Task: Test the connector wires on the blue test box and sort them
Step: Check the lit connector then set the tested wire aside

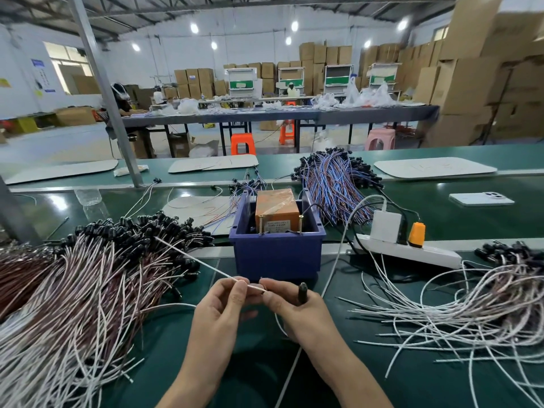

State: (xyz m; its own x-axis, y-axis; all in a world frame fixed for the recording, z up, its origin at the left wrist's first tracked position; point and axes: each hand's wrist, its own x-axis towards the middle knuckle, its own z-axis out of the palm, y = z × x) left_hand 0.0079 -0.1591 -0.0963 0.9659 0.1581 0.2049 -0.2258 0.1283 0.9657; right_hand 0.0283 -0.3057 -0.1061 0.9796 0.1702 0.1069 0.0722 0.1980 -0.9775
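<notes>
The blue test box (276,254) stands in the middle of the green bench, holding an orange unit (275,212) with two brass screws upright at its front. Just in front of it my left hand (223,307) pinches a thin white connector wire (194,259) that runs up and left to the big pile of wires (88,278). My right hand (297,307) pinches the same wire's near end and also holds a black connector (302,291) upright, with a white wire trailing down from it. A second pile of wires (477,307) lies to the right.
A white power strip (409,251) with a white adapter and an orange plug sits right of the box. Blue and red wires (335,184) are heaped behind it. A phone (481,198) lies far right. A metal post (112,113) rises at the left.
</notes>
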